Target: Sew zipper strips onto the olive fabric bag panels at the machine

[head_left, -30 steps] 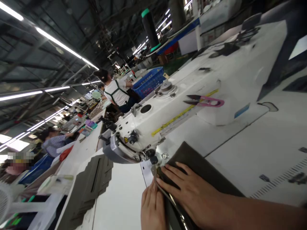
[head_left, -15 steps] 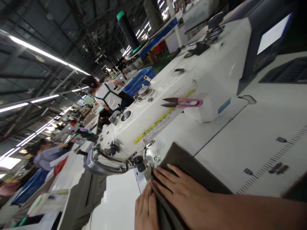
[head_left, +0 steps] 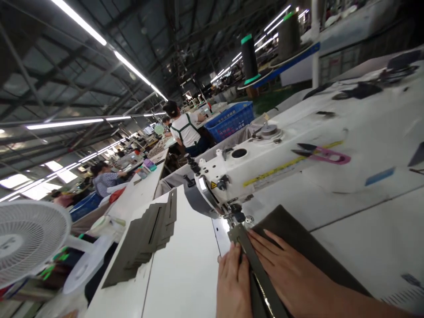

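Observation:
Dark olive fabric [head_left: 298, 240] lies on the white machine bed, its folded strip [head_left: 251, 256] reaching up to the presser foot [head_left: 233, 219] of a white sewing machine [head_left: 278, 159]. My left hand [head_left: 233, 280] rests on the strip's left edge, fingers pressed together and pointing at the foot. Flat on the fabric to the right of the strip is my right hand [head_left: 285, 265], with its fingers stretched out and slightly apart. Pink-handled thread snips [head_left: 323, 153] lie on the machine arm.
Stacked olive fabric pieces [head_left: 145, 243] lie on the table at left. A white fan [head_left: 29, 243] stands at far left. Behind are a blue basket [head_left: 230, 121], a black thread cone [head_left: 249, 59] and people [head_left: 188, 130] at other stations.
The camera view has turned left, bringing the fan and more of the fabric stack into sight. The strip's flat face now shows at the foot, between my hands.

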### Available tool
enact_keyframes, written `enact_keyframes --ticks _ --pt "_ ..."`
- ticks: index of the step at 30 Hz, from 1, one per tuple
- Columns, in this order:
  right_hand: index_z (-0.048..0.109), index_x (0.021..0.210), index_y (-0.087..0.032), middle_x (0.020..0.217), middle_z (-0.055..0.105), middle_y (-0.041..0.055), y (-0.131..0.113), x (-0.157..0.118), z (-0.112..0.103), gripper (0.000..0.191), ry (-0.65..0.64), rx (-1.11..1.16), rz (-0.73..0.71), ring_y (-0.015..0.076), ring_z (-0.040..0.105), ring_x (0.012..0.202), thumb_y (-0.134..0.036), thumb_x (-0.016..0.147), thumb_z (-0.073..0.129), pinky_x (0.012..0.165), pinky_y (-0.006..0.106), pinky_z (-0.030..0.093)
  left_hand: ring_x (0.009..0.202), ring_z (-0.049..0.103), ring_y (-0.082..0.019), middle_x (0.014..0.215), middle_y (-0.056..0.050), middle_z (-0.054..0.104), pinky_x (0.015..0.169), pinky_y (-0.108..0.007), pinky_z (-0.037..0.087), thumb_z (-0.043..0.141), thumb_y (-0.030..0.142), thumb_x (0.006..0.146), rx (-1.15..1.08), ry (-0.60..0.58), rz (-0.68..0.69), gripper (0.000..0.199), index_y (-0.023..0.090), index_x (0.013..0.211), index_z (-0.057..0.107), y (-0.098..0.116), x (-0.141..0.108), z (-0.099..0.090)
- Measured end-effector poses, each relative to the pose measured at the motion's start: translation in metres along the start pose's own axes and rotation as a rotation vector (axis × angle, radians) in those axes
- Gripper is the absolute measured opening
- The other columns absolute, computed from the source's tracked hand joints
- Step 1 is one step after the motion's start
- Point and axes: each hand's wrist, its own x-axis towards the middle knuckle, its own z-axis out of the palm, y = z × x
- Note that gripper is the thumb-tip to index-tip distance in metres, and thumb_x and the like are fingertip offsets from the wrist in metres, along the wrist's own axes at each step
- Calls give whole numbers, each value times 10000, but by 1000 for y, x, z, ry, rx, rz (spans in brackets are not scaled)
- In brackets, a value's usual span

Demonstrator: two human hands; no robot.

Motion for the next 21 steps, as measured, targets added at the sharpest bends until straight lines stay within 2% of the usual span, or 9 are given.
enact_keyframes --ticks 6,11,17,21 --pt "341 1379 -126 1314 492 102 5 1 2 611 20 -78 -59 246 462 1178 -164 774 421 943 405 364 1080 569 -274 1159 -174 596 782 -373 566 336 114 919 0 43 31 306 78 1117 566 -2 -1 8" --pt "321 1391 -138 1334 468 106 16 7 11 610 -16 -47 -65 250 444 1199 -175 791 427 961 405 360 1124 538 -257 1167 -187 587 838 -366 546 322 86 914 -44 53 -20 308 64 1100 567 -6 13 17" --pt "336 1379 -114 1303 496 128 29 17 13 606 -35 -66 -122 264 464 1181 -161 785 445 936 417 389 1041 596 -246 1115 -174 618 821 -363 550 262 72 923 -40 145 -57 350 67 1016 599 -14 27 30" --pt "347 1377 -130 1293 511 110 32 16 18 600 -28 -56 -143 249 475 1168 -158 784 437 940 401 393 980 627 -232 1051 -141 651 774 -341 568 264 85 932 -39 210 -93 353 89 990 612 -13 28 38"
